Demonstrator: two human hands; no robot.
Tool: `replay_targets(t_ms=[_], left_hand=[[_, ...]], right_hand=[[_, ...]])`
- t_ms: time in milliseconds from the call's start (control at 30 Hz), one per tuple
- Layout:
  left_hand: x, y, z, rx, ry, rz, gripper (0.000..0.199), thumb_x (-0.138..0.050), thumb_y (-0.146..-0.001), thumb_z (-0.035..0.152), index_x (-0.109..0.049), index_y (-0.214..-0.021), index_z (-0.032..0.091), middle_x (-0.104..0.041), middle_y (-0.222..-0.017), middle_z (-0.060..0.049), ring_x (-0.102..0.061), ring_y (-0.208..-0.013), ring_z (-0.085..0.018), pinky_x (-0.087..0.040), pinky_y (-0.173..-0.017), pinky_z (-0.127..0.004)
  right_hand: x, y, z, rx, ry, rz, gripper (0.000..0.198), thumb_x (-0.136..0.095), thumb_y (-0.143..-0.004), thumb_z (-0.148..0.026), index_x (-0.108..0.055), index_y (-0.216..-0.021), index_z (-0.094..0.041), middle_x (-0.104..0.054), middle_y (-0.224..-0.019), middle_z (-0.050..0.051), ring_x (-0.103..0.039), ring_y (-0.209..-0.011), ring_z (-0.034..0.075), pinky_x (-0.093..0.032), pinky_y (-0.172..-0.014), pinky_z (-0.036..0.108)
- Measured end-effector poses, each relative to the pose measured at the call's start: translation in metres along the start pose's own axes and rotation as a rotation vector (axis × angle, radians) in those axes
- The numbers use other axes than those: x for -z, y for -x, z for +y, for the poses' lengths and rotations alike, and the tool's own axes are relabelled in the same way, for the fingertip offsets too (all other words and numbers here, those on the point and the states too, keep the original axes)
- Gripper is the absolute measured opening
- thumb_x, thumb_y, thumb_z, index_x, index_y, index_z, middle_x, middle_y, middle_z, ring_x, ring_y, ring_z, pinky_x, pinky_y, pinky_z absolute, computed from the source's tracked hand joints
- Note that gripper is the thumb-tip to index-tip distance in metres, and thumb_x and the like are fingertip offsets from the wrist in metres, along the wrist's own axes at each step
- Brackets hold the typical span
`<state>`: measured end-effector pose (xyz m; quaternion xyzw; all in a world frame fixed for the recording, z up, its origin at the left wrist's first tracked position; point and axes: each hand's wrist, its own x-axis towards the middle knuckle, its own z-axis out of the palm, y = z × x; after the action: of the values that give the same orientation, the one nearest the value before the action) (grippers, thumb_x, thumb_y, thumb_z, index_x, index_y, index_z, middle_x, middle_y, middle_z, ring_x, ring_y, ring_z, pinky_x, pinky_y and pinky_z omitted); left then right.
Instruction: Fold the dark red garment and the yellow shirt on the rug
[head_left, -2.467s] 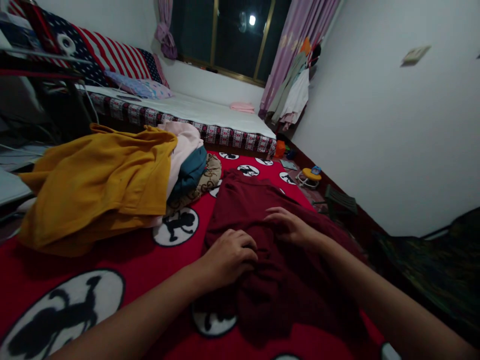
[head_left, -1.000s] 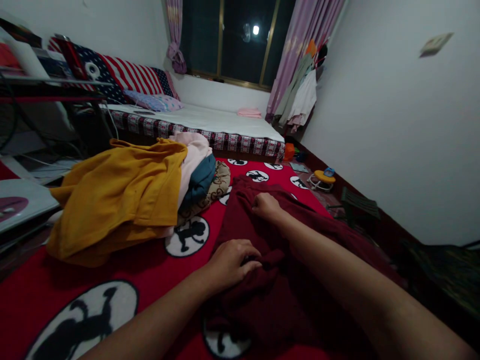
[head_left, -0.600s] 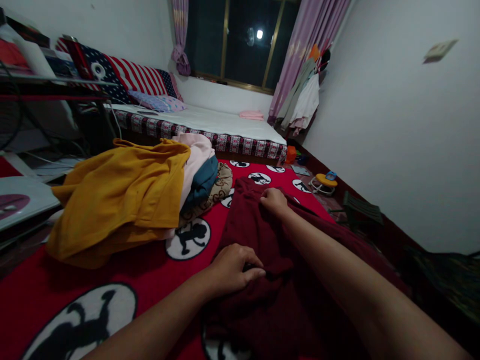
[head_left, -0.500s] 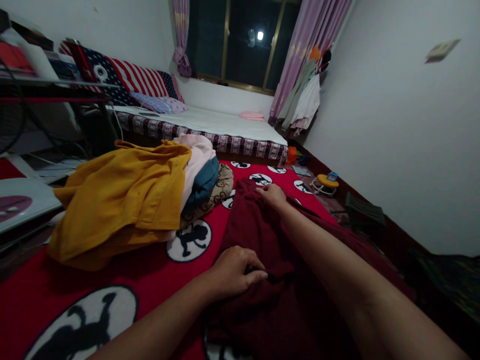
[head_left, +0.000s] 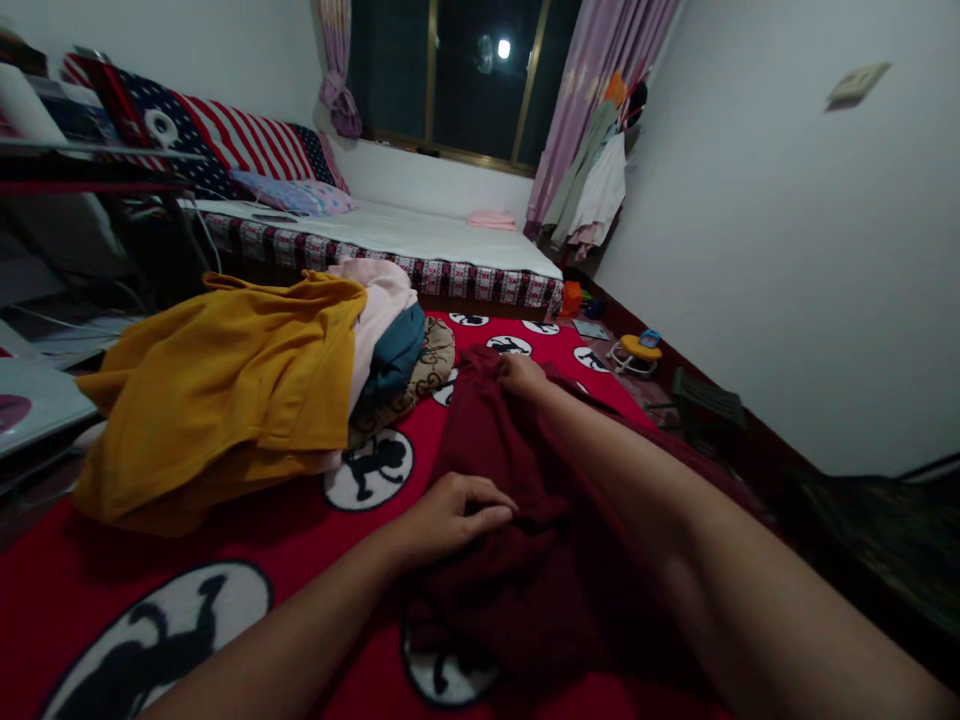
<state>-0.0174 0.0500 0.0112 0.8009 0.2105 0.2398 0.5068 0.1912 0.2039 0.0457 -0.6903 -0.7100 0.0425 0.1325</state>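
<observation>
Garment (head_left: 480, 430) | right hand (head_left: 525, 379) pinching far edge | left hand (head_left: 450, 513) pinching fold | blanket (head_left: 307, 540) exposed leftward

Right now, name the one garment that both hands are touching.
The maroon garment, under the left hand and right hand; the mustard garment, pink garment and teal garment lie piled leftward, untouched.

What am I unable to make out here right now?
All in the head view:
Maroon garment: partly hidden behind the right forearm.
Right hand: exact grip hidden by the hand itself.
Pink garment: partly covered by the mustard-yellow garment.
Camouflage fabric: dim, cut off by the right edge.
</observation>
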Motion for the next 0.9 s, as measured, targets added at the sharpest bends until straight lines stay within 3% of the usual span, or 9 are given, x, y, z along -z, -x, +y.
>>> replay_targets(t_ms=[100, 233, 400, 533, 667, 767, 900], left_hand=[[0.000, 0.000, -0.003, -0.008, 0.013, 0.018, 0.028, -0.055, -0.090, 0.034, -0.073, -0.100, 0.014, -0.071, -0.097, -0.008, -0.065, -0.090, -0.017, -0.046, -0.080, -0.023], [-0.002, 0.001, -0.005, -0.057, -0.014, 0.077, 0.028, -0.055, -0.090, 0.034, -0.073, -0.098, 0.014, -0.072, -0.097, -0.007, -0.065, -0.090, -0.017, -0.047, -0.082, -0.024], [-0.005, 0.000, -0.002, -0.045, -0.053, 0.149, 0.027, -0.056, -0.088, 0.033, -0.072, -0.096, 0.013, -0.073, -0.098, -0.009, -0.066, -0.092, -0.018, -0.047, -0.084, -0.027], [0.000, 0.009, 0.000, -0.042, -0.083, 0.212, 0.025, -0.054, -0.088, 0.027, -0.071, -0.100, 0.013, -0.071, -0.103, -0.009, -0.064, -0.096, -0.018, -0.046, -0.088, -0.028], [0.011, 0.042, 0.007, -0.058, -0.184, 0.206, 0.026, -0.050, -0.087, 0.017, -0.070, -0.103, 0.015, -0.068, -0.104, -0.008, -0.062, -0.099, -0.017, -0.046, -0.091, -0.029], [0.015, 0.075, 0.020, -0.091, -0.301, 0.144, 0.033, -0.047, -0.085, 0.010, -0.067, -0.111, 0.018, -0.065, -0.110, -0.008, -0.060, -0.104, -0.017, -0.045, -0.094, -0.031], [0.006, 0.105, 0.038, -0.149, -0.488, 0.097, 0.054, -0.054, -0.080, 0.006, -0.052, -0.131, 0.024, -0.049, -0.136, -0.010, -0.045, -0.126, -0.022, -0.038, -0.106, -0.039]], right_hand=[[0.006, 0.050, 0.013, 0.109, -0.114, 0.102, 0.027, -0.056, -0.080, -0.014, -0.063, -0.106, -0.019, -0.069, -0.106, 0.005, -0.063, -0.096, 0.016, -0.048, -0.083, 0.025], [0.008, 0.138, 0.033, 0.323, -0.376, 0.266, 0.034, -0.047, -0.071, -0.006, -0.063, -0.099, -0.018, -0.067, -0.098, 0.006, -0.063, -0.093, 0.018, -0.050, -0.085, 0.032], [0.013, 0.221, 0.042, 0.469, -0.452, 0.158, 0.061, -0.041, -0.058, 0.001, -0.062, -0.111, -0.022, -0.063, -0.118, 0.007, -0.057, -0.114, 0.021, -0.044, -0.100, 0.041], [0.010, 0.252, 0.032, 0.570, -0.346, 0.087, 0.064, -0.048, -0.071, -0.001, -0.052, -0.130, -0.025, -0.055, -0.133, 0.009, -0.048, -0.126, 0.023, -0.039, -0.106, 0.048], [0.007, 0.263, 0.020, 0.619, -0.272, 0.150, 0.060, -0.050, -0.082, -0.006, -0.044, -0.138, -0.025, -0.051, -0.138, 0.011, -0.046, -0.129, 0.022, -0.040, -0.106, 0.048], [0.010, 0.268, 0.013, 0.687, -0.220, 0.196, 0.061, -0.046, -0.083, -0.003, -0.045, -0.138, -0.027, -0.048, -0.141, 0.010, -0.042, -0.132, 0.021, -0.036, -0.108, 0.050], [0.014, 0.276, 0.002, 0.807, -0.159, 0.143, 0.065, -0.045, -0.074, 0.002, -0.053, -0.131, -0.028, -0.045, -0.145, 0.008, -0.037, -0.136, 0.023, -0.030, -0.110, 0.055]])
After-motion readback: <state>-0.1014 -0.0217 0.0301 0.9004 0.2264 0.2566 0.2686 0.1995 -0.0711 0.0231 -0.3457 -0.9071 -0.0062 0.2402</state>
